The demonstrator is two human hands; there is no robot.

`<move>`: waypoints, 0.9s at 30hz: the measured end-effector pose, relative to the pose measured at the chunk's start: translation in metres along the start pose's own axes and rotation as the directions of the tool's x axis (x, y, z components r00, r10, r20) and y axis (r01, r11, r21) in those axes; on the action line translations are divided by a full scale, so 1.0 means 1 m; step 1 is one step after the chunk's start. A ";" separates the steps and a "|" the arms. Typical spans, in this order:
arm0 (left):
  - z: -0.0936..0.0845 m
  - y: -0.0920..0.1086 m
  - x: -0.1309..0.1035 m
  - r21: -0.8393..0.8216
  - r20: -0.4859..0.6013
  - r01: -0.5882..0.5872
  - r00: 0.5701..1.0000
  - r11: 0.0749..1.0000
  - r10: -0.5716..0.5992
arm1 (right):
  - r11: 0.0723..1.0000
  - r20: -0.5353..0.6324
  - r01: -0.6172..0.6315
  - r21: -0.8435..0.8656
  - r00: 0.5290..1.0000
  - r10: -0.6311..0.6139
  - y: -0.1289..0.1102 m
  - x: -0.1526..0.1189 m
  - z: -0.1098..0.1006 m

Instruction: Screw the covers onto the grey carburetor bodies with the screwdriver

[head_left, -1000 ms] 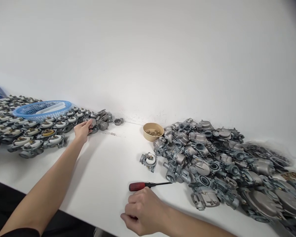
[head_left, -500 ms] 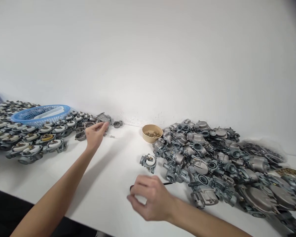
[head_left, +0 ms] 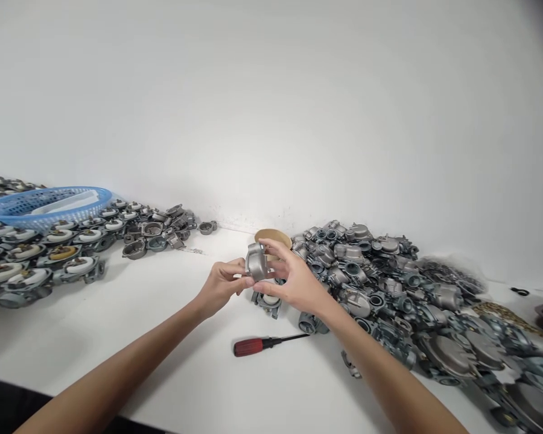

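A grey metal carburetor float bowl [head_left: 256, 267] is held up above the middle of the table. My left hand [head_left: 224, 284] pinches its lower left side. The fingers of my right hand [head_left: 294, 280] curve around its right side, thumb below and fingertips at the top. Just beneath, partly hidden by my hands, lies a carburetor body [head_left: 268, 305] with a white float. A screwdriver [head_left: 250, 346] with a red and black handle rests on the table in front, its shaft pointing right.
Piled carburetors [head_left: 353, 271] cover the right side. A tan paper bowl [head_left: 271, 234] stands behind my hands. On the left are rows of carburetor bodies with floats [head_left: 79, 265], a blue basket [head_left: 40, 205] and a heap of loose float bowls [head_left: 154, 229]. A white wall rises behind.
My left hand has come from the loose float bowls at the left to the middle, where a float bowl is now held. My right hand has moved up from beside the screwdriver onto it.
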State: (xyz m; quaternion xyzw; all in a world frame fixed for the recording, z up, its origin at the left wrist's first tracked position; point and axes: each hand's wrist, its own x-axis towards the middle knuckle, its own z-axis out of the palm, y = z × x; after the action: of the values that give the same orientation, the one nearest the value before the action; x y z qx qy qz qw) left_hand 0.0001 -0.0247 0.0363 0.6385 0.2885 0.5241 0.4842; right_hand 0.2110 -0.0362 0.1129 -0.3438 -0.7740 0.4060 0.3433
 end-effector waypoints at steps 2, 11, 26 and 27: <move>0.001 -0.001 0.000 -0.002 0.019 0.018 1.000 1.000 -0.018 | 0.999 -0.011 -0.006 -0.031 1.000 0.006 0.003 0.001 0.002; 0.002 -0.010 0.002 0.192 0.051 0.040 0.997 0.981 -0.050 | 0.921 -0.030 -0.099 -0.378 0.995 0.095 0.001 -0.003 -0.015; 0.010 -0.043 -0.006 0.424 0.132 0.132 0.970 0.896 -0.205 | 0.794 0.064 -0.164 -0.585 0.967 0.247 0.013 -0.002 -0.014; 0.010 -0.044 -0.006 0.425 0.136 0.126 0.970 0.896 -0.201 | 0.793 0.070 -0.163 -0.586 0.966 0.250 0.013 -0.002 -0.014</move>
State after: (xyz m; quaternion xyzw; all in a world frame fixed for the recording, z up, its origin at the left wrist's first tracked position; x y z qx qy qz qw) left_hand 0.0141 -0.0175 -0.0067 0.7438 0.4016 0.3495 0.4042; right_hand 0.2271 -0.0264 0.1073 -0.4837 -0.8407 0.2117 0.1201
